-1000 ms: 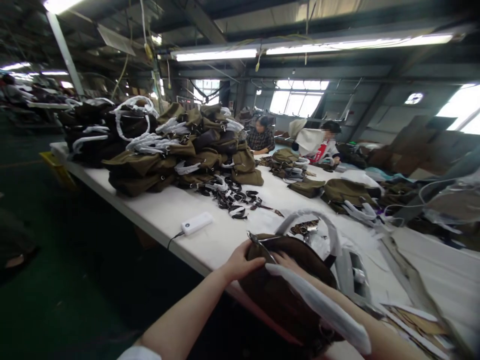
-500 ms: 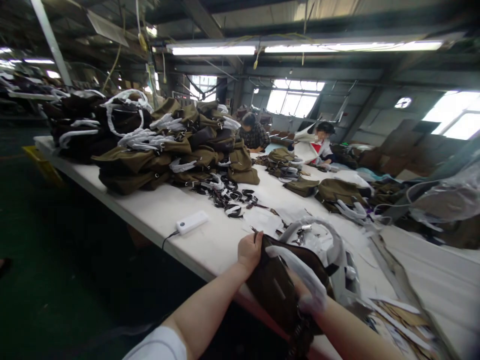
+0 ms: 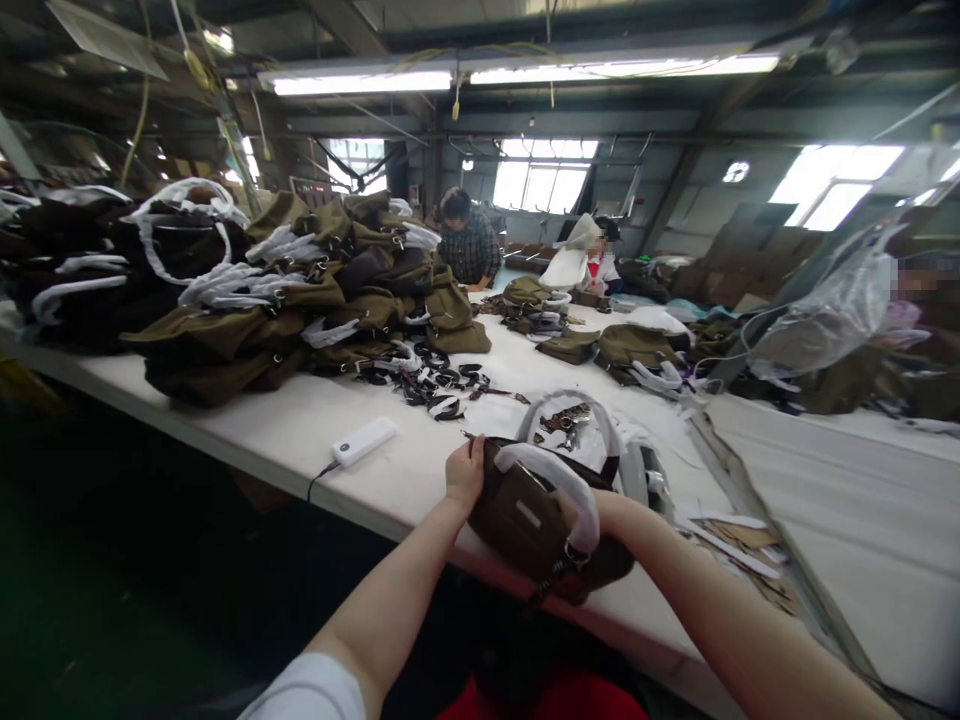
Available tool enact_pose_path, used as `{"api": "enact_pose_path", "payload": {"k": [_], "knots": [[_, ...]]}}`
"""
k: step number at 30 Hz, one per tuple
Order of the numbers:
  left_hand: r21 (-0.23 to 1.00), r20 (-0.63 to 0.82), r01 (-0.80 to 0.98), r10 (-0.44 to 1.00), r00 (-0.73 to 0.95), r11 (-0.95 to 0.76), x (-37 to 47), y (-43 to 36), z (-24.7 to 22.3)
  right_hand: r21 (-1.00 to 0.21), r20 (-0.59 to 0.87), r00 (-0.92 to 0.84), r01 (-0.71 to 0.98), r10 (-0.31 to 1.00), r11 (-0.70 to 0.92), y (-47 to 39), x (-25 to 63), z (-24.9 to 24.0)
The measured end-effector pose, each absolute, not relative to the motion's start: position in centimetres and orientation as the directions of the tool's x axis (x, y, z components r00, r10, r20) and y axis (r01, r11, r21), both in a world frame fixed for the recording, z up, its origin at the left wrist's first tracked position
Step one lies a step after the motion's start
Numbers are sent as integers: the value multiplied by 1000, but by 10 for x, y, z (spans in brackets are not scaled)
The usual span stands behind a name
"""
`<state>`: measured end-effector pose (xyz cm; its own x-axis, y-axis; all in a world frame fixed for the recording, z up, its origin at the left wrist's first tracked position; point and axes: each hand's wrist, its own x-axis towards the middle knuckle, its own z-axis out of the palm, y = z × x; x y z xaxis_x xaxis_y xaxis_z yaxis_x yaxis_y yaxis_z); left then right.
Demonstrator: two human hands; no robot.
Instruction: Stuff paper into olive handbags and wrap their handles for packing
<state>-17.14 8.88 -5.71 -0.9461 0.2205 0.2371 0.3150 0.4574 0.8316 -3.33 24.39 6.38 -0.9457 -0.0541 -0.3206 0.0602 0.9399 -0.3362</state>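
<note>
A dark brown handbag [image 3: 517, 520] with handles wrapped in white leans at the front edge of the white table [image 3: 300, 430]. My left hand [image 3: 465, 472] grips the bag's upper left corner, fingers closed around its rim. My right hand [image 3: 592, 508] reaches in beneath the front wrapped handle [image 3: 574, 480]; its fingers are mostly hidden by that handle and the bag. Dark straps with metal clasps [image 3: 559, 575] hang at the bag's lower front.
Olive bags [image 3: 217, 345] are piled on the left. A white power bank [image 3: 365, 441] with a cable and black straps [image 3: 446, 405] lie nearer. Cut brown pieces [image 3: 739, 545] are at the right. People sit at the far side.
The view has turned to the right. The bag is tilted differently, its front more visible, and my right hand has moved up from the bag's lower front towards its top.
</note>
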Motion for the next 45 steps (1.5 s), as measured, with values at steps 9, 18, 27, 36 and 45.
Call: {"api": "enact_pose_path", "payload": {"k": [9, 18, 27, 36, 45], "knots": [[825, 274, 243, 14, -961, 511, -204, 59, -30, -346, 171, -983, 2, 65, 938, 238, -5, 111], [771, 335, 407, 233, -913, 490, -217, 15, -48, -474, 78, -994, 30, 76, 880, 224, 28, 40], [573, 273, 323, 196, -942, 753, -168, -65, -108, -624, -122, -992, 95, 23, 776, 194, 72, -37], [343, -11, 482, 517, -856, 806, -187, -83, -132, -665, -288, -953, 130, -91, 735, 185, 98, -92], [160, -115, 495, 514, -850, 854, -189, -74, -127, -694, -384, -919, 221, -92, 685, 216, 111, -142]]}}
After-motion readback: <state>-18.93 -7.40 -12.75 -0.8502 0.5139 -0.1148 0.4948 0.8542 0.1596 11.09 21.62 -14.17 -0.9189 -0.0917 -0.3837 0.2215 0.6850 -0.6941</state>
